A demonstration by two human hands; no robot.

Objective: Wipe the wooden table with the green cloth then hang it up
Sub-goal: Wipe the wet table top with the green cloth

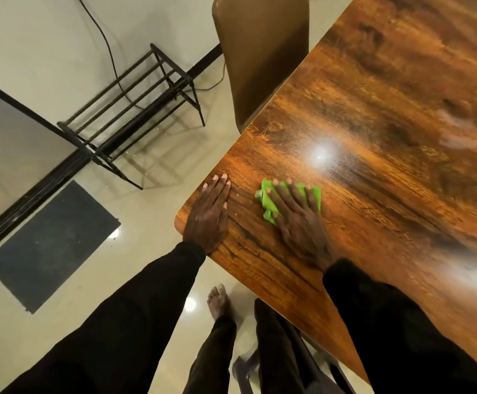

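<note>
The wooden table [388, 143] fills the right half of the view, with its rounded corner toward me. A folded green cloth [268, 201] lies flat on it near that corner. My right hand [297, 220] presses down on the cloth with fingers spread and straight, covering most of it. Palm down with straight fingers, my left hand [210, 214] rests on the bare table top at the corner, a short way left of the cloth.
A brown chair [262, 52] stands pushed against the table's far edge. A black metal rack [129, 109] stands on the pale floor at left, beside a dark mat [52, 245]. A cable trails across the floor. My bare foot [218, 301] shows below the table corner.
</note>
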